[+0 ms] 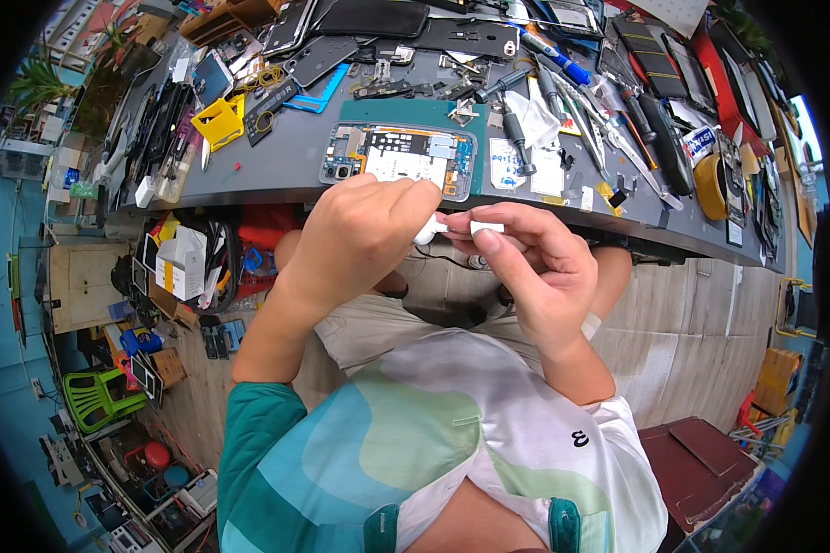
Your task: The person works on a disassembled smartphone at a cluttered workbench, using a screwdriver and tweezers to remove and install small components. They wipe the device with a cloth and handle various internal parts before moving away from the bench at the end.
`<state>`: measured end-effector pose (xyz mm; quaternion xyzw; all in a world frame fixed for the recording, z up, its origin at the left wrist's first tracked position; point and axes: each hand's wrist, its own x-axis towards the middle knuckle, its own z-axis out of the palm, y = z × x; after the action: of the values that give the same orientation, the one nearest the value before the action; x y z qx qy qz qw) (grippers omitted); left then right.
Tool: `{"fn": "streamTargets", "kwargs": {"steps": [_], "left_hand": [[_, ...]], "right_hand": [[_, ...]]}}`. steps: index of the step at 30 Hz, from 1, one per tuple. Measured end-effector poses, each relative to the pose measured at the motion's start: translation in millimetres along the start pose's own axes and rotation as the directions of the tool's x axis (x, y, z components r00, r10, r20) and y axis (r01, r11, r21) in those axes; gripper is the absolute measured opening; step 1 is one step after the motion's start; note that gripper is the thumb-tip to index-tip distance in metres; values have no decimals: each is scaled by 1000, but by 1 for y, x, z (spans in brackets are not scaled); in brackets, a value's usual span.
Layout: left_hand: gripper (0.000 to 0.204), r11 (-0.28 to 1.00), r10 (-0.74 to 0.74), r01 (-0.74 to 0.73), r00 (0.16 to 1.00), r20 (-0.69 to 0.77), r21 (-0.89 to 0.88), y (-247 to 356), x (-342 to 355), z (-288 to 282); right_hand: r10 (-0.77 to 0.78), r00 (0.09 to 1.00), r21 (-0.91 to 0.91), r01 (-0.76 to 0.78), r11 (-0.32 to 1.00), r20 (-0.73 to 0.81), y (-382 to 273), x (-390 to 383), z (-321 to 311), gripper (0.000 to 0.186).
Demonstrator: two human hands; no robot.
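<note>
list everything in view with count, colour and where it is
opened phone: one, grey and white, on mat
mat: one, teal, on workbench
small white item: one or two (cannot tell), white, in both hands
phone parts and tools: too many to count, mixed, across workbench
yellow frame: one, yellow, workbench's left
workbench: one, dark grey, ahead
chair: one, green, far left
shirt: one, teal, green and white, on person
left hand: one, bare, left
right hand: one, bare, right
</note>
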<state>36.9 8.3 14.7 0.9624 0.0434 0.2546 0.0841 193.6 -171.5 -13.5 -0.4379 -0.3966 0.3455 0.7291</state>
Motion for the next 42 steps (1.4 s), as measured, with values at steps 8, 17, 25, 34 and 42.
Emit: {"fn": "streamTargets", "kwargs": {"steps": [8, 17, 25, 34, 42], "left_hand": [[17, 1000, -3, 3, 1000, 11, 5, 3, 1, -4], [17, 1000, 7, -7, 1000, -8, 2, 4, 2, -3], [16, 1000, 7, -7, 1000, 1, 8, 4, 2, -4], [16, 1000, -7, 7, 1000, 18, 11, 5, 3, -6], [16, 1000, -7, 7, 1000, 25, 12, 10, 0, -5]], "right_hand": [[-8, 1000, -61, 9, 998, 26, -2, 0, -2, 22], [-19, 999, -15, 19, 1000, -39, -1, -1, 2, 23], [-18, 999, -21, 17, 1000, -34, -3, -1, 3, 23], [-2, 999, -97, 6, 995, 37, -6, -1, -2, 22], [-365, 923, -509, 375, 775, 125, -3, 6, 7, 29]]}}
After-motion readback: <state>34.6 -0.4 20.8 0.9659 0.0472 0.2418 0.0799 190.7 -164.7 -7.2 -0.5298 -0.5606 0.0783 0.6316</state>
